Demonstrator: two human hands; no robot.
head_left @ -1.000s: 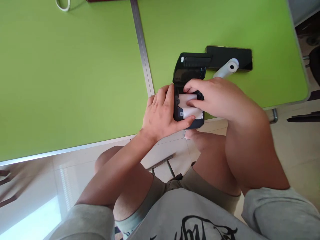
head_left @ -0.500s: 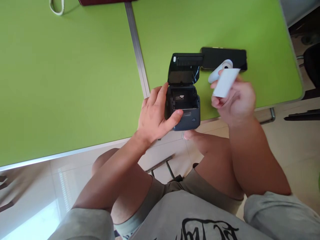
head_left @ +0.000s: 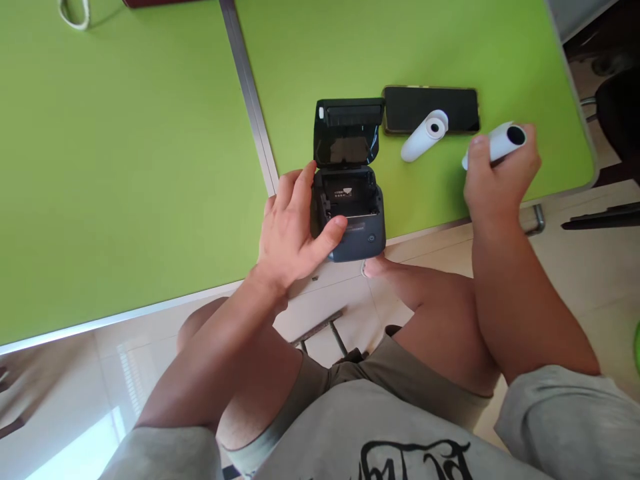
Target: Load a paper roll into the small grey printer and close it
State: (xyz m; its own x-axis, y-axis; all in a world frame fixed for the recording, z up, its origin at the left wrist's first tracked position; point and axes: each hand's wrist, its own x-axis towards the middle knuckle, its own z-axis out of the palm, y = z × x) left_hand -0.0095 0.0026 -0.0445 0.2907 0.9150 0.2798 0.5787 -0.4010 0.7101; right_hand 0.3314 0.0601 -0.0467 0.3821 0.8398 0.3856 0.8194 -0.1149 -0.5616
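Observation:
A small dark portable printer (head_left: 356,241) sits at the table's front edge, lid (head_left: 346,133) flipped up and its paper bay (head_left: 350,190) bare inside. My left hand (head_left: 295,230) grips its left side, thumb on the front top and fingers along the flank. To the right, my right hand (head_left: 500,177) is closed around a white paper roll (head_left: 501,141), whose round dark end faces up. A second white paper roll (head_left: 423,139) lies slantwise, partly over a black phone (head_left: 460,110) behind the printer's right side.
The green table (head_left: 150,167) has a grey metal seam (head_left: 250,100) running left of the printer. At the far left are a white cord loop (head_left: 75,25) and a dark red object (head_left: 155,2). A dark chair (head_left: 617,120) stands beyond the right edge.
My right hand has moved right, away from the other roll, and turned; the white paper hanging before it now shows as a roll's end. My left hand stays on the printer. The view shifted slightly.

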